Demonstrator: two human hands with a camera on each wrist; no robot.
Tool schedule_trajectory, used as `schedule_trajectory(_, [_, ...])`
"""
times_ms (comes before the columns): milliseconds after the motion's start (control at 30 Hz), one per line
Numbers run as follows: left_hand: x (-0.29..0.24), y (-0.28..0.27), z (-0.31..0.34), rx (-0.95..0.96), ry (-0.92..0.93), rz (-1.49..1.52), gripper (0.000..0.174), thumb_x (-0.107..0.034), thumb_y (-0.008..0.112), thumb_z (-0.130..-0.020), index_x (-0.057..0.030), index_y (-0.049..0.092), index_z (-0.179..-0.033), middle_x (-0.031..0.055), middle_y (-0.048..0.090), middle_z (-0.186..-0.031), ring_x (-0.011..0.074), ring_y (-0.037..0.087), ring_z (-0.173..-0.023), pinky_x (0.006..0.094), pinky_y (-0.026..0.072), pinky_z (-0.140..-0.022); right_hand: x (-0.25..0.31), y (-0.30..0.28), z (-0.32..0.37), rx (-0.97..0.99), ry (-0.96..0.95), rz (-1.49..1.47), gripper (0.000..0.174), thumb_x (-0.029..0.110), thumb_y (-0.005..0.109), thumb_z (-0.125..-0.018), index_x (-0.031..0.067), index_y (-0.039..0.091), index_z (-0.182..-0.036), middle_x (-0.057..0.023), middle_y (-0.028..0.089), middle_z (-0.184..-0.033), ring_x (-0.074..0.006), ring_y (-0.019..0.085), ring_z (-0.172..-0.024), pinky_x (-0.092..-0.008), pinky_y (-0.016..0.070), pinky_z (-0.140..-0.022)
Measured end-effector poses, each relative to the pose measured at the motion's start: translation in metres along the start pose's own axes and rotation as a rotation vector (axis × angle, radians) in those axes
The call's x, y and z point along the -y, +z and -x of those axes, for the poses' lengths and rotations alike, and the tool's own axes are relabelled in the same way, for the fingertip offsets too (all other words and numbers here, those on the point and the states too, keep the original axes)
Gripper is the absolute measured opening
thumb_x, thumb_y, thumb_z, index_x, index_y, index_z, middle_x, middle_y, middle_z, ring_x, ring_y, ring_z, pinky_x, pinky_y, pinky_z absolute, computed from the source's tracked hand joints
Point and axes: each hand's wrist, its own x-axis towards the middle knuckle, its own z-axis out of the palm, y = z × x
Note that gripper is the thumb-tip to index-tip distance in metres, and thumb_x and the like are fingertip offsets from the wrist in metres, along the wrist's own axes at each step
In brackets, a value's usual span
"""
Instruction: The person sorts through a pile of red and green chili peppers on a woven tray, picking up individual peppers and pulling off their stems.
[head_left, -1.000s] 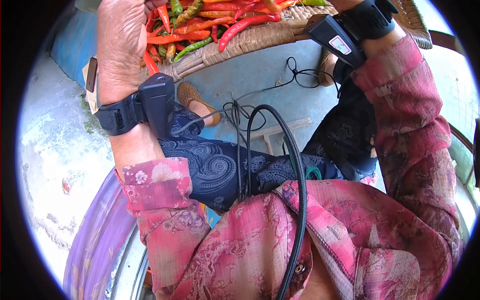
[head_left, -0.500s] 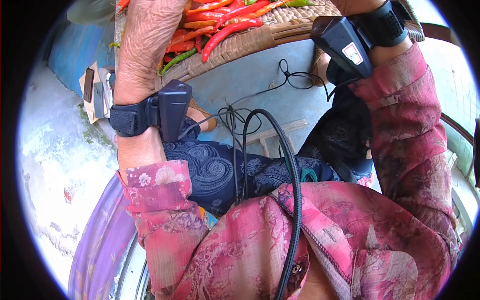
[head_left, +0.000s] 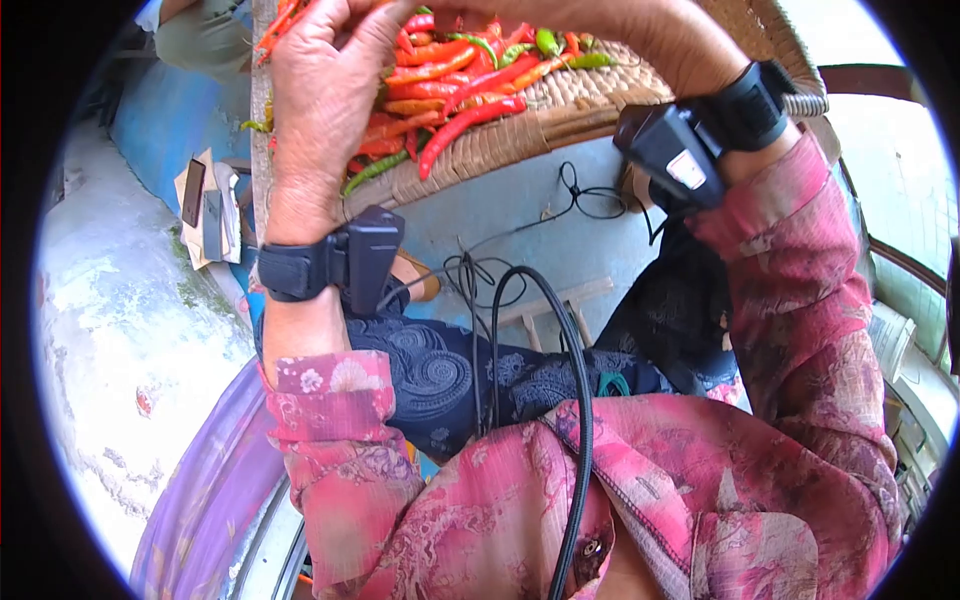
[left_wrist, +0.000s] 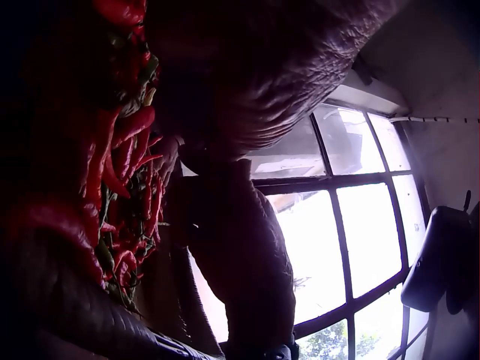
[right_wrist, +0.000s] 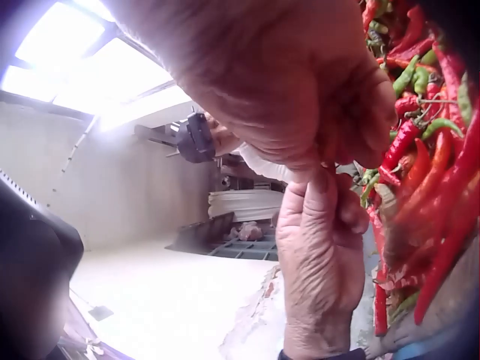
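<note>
My left hand [head_left: 325, 115] is over the left part of a woven tray [head_left: 580, 88] heaped with red, orange and green chili peppers [head_left: 440, 70]. My right hand [right_wrist: 292, 82] reaches across from the right, and the fingertips of both hands meet above the peppers. In the right wrist view, thumbs and fingers pinch around a small orange-red bit of a chili pepper [right_wrist: 327, 150], mostly hidden by the fingers. The left wrist view is dark and shows the pepper heap [left_wrist: 127, 180] beside the hand.
Black cables [head_left: 470, 270] hang over my lap and trail across the floor. A small wooden frame [head_left: 560, 300] stands below the tray. Cardboard with a phone-like object [head_left: 195, 190] lies on the left. Another person's clothed leg [head_left: 205, 40] shows at the top left.
My right hand has come left from the tray's right side to meet my left hand. The tray now sits lower and farther right in the head view.
</note>
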Motion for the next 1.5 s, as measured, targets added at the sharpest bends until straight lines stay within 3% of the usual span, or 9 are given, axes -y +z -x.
schedule_trajectory(333, [-0.002,-0.003,0.005,-0.01,-0.026,0.099,0.019,-0.013,0.063,-0.086,-0.0035,0.06,-0.103,-0.0022,0.061,-0.081,0.0016,0.054,-0.065,0.0158,0.0459,-0.06,0.011,-0.02,0.001,0.212,0.263,-0.044,0.029,0.021,0.049,-0.091,-0.0038,0.058,-0.08,-0.0118,0.053,-0.062,-0.0178,0.05,-0.057,-0.0329,0.041,-0.055])
schedule_trajectory(567, [-0.004,-0.013,0.005,-0.185,-0.04,0.113,0.012,-0.012,0.061,-0.087,-0.0019,0.063,-0.093,-0.0011,0.062,-0.075,0.0028,0.055,-0.063,0.0177,0.047,-0.058,-0.001,-0.027,0.005,-0.507,0.338,0.193,0.022,0.019,0.05,-0.09,0.0006,0.06,-0.094,-0.012,0.056,-0.067,-0.0195,0.053,-0.061,-0.0342,0.043,-0.057])
schedule_trajectory(667, [-0.006,-0.013,0.006,-0.161,-0.05,0.079,0.013,-0.014,0.059,-0.087,-0.0018,0.063,-0.091,-0.0005,0.062,-0.072,0.0031,0.054,-0.061,0.0186,0.0454,-0.056,-0.009,-0.023,0.003,-0.568,0.31,0.672,0.043,0.023,0.057,-0.087,0.0114,0.045,-0.126,-0.0166,0.06,-0.102,-0.0311,0.057,-0.089,-0.0393,0.0451,-0.073])
schedule_trajectory(800, [-0.008,-0.013,0.007,-0.17,-0.103,0.041,0.013,-0.015,0.06,-0.087,-0.0024,0.063,-0.09,-0.0013,0.06,-0.068,0.0031,0.053,-0.06,0.0189,0.0446,-0.054,-0.011,0.015,0.004,0.063,0.088,0.368,0.026,0.027,0.063,-0.08,0.0033,0.062,-0.091,-0.0128,0.064,-0.072,-0.0329,0.064,-0.073,-0.042,0.0504,-0.065])
schedule_trajectory(1000, [-0.004,-0.01,0.011,-0.083,-0.024,-0.043,0.013,-0.013,0.061,-0.085,-0.0004,0.062,-0.087,0.0034,0.06,-0.065,0.0065,0.053,-0.058,0.0245,0.045,-0.056,-0.001,0.048,0.004,0.151,0.071,0.614,0.011,0.006,0.054,-0.077,0.0013,0.058,-0.086,-0.0166,0.064,-0.078,-0.0316,0.064,-0.076,-0.0424,0.0504,-0.065])
schedule_trajectory(1200, [-0.001,-0.014,0.01,-0.123,-0.042,-0.055,0.014,-0.014,0.061,-0.085,-0.0001,0.062,-0.087,0.0047,0.062,-0.067,0.0074,0.054,-0.058,0.0245,0.046,-0.057,-0.007,0.023,0.003,0.268,0.138,0.531,0.016,0.018,0.053,-0.085,0.0028,0.055,-0.081,-0.0167,0.058,-0.07,-0.035,0.058,-0.07,-0.0436,0.0455,-0.062])
schedule_trajectory(1267, [0.0,-0.015,0.009,-0.144,-0.028,-0.041,0.014,-0.014,0.061,-0.085,-0.0003,0.062,-0.087,0.0043,0.062,-0.067,0.0071,0.054,-0.058,0.0243,0.046,-0.057,-0.007,0.007,0.001,0.186,0.083,0.307,0.019,0.019,0.053,-0.087,0.0019,0.055,-0.08,-0.0142,0.054,-0.064,-0.0295,0.056,-0.061,-0.0397,0.0446,-0.057])
schedule_trajectory(1333, [0.0,-0.015,0.009,-0.174,-0.049,-0.006,0.016,-0.016,0.06,-0.086,-0.0006,0.062,-0.088,0.0027,0.062,-0.067,0.0064,0.055,-0.06,0.0234,0.0459,-0.057,0.006,-0.015,0.0,0.191,0.244,0.063,0.028,0.025,0.048,-0.093,0.0021,0.055,-0.079,-0.0007,0.045,-0.058,-0.0069,0.046,-0.054,-0.0241,0.0376,-0.048])
schedule_trajectory(1500, [-0.005,-0.018,0.01,-0.18,-0.15,0.111,0.025,-0.026,0.059,-0.088,-0.0013,0.061,-0.091,0.0006,0.06,-0.07,0.005,0.053,-0.06,0.0212,0.0445,-0.057,0.012,-0.028,0.005,0.018,0.328,-0.291,0.032,0.031,0.044,-0.096,0.004,0.056,-0.083,0.0048,0.043,-0.058,-0.0035,0.041,-0.052,-0.0189,0.0353,-0.047])
